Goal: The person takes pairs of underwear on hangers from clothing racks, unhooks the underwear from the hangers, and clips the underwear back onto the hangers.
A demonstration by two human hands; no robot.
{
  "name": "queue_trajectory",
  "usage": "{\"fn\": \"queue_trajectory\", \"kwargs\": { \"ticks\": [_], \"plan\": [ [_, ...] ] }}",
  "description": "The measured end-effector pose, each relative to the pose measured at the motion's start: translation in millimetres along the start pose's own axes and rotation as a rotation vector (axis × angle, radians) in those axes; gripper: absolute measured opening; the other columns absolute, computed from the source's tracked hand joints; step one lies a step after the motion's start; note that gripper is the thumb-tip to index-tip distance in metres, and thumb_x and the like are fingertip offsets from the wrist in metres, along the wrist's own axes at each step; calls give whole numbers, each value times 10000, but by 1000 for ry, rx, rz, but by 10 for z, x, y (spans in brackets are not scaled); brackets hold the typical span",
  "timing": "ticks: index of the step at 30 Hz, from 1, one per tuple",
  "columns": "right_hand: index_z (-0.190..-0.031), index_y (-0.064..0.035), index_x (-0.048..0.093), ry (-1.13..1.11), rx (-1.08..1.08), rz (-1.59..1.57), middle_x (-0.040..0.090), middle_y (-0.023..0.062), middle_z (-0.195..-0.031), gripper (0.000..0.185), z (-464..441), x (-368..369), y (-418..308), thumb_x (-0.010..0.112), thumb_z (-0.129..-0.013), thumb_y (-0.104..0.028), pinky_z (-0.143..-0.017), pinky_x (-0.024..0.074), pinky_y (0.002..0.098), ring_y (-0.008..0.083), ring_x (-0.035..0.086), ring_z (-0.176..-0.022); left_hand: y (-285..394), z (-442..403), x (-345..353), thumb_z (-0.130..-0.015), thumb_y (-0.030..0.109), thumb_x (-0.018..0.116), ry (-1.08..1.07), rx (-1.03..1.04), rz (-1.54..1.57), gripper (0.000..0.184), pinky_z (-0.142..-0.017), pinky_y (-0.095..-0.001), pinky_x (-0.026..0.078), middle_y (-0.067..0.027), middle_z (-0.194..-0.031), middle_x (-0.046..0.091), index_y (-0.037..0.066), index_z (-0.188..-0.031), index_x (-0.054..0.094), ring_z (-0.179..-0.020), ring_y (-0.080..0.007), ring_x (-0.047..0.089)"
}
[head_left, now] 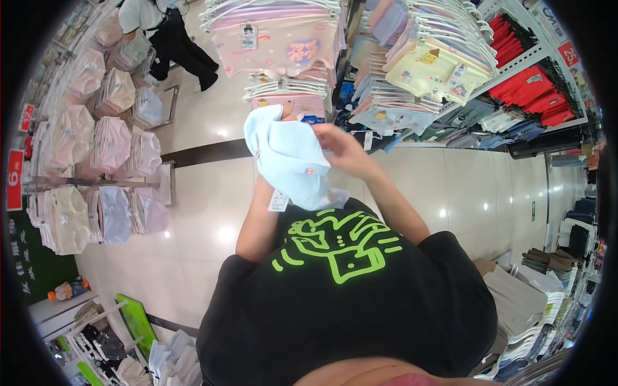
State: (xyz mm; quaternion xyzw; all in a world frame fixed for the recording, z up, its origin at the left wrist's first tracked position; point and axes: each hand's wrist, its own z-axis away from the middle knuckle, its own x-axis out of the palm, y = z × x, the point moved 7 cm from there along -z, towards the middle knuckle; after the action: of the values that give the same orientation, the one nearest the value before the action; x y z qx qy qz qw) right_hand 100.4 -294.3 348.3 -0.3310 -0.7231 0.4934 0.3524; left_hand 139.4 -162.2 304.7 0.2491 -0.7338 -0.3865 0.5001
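Note:
A pair of light blue underpants [290, 154] with small coloured prints is held up in front of my chest. Its white price tag [279, 201] dangles at the lower left. The cloth hides most of my left hand [288, 111]; only some fingers show at its upper edge, gripping it from behind. On the other side, my right hand [346, 152] has its fingers curled at the upper right edge of the fabric. Their tips are partly hidden by the cloth.
Hangers of pink underpants [277, 51] and yellow underpants [438, 72] hang ahead. More pastel pairs fill a rack [174, 183] on the left. Red garments [534, 93] hang at the far right. A person in black trousers [180, 45] stands in the aisle at upper left.

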Motion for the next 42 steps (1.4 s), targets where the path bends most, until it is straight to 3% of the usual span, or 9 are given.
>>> {"fn": "queue_trajectory", "kwargs": {
  "ticks": [4, 10, 14, 18, 20, 22, 27, 34, 42],
  "plan": [
    [-1076, -27, 526, 58, -29, 117, 481, 48, -1096, 358, -38, 122, 42, 621, -733, 9, -842, 382, 277, 155, 471, -1010, -13, 68, -29, -833, 200, 530, 123, 40, 331, 125, -559, -308, 381, 1, -715, 500, 84, -809, 490, -606, -163, 458],
    [-836, 2, 549, 270, -310, 493, 479, 27, -952, 64, -58, 38, -433, 569, -787, -35, -700, 360, 217, 96, 450, -827, -20, 160, 84, -825, 212, 545, 324, -213, 447, 163, -651, -317, 438, -29, -822, 542, 61, -865, 497, -739, -183, 528],
    [-762, -8, 523, 472, 18, 359, 405, -66, -632, 169, -53, -33, -672, 491, -873, -131, -540, 276, 188, 16, 355, -617, -127, 199, 38, -820, 219, 553, 434, -362, 518, 196, -707, -323, 473, -48, -886, 566, 48, -898, 502, -818, -195, 571],
    [-738, -9, 528, 502, 73, 375, 397, -73, -617, 205, -67, -124, -569, 517, -869, -166, -501, 249, 203, 15, 327, -594, -285, 100, -508, -835, 93, 520, 544, -167, -337, 117, -731, -271, 449, -70, -935, 545, 16, -917, 488, -845, -152, 544],
    [-734, -6, 528, 511, 88, 401, 404, -74, -619, 216, -41, -182, -477, 524, -868, -176, -491, 246, 207, 17, 326, -588, 206, 209, -319, -832, 72, 516, 664, 168, -819, 80, -691, -255, 436, -64, -891, 545, 14, -854, 465, -813, -128, 527],
    [-749, 22, 533, 489, 161, 511, 404, -2, -548, 216, -27, -211, -402, 532, -845, -172, -471, 289, 242, 61, 344, -532, 375, 247, -44, -844, 103, 535, 618, 234, -800, 119, -634, -246, 415, -39, -830, 538, 4, -897, 493, -743, -101, 498],
    [-750, 36, 550, 312, 235, 682, 475, 56, -554, 231, -18, -75, -352, 523, -843, -174, -471, 325, 266, 92, 382, -510, -155, 174, 547, -861, 205, 563, 154, -304, -191, 244, -607, -232, 406, 2, -830, 561, 21, -1020, 546, -678, -71, 494],
    [-884, 36, 624, 293, 307, 333, 598, 26, -655, 160, 112, -123, -142, 596, -796, -95, -518, 398, 206, 69, 516, -574, -294, 148, 439, -868, 196, 555, 252, -384, 101, 218, -659, -240, 439, -22, -834, 601, 5, -970, 585, -737, -93, 555],
    [-809, 18, 612, 429, 259, 667, 582, 36, -620, 176, 172, -356, -169, 628, -776, -154, -480, 366, 228, 82, 471, -514, -421, 151, 304, -861, 152, 566, 173, -468, 52, 158, -669, -255, 448, -58, -815, 613, -2, -879, 596, -747, -128, 567]
  ]
}}
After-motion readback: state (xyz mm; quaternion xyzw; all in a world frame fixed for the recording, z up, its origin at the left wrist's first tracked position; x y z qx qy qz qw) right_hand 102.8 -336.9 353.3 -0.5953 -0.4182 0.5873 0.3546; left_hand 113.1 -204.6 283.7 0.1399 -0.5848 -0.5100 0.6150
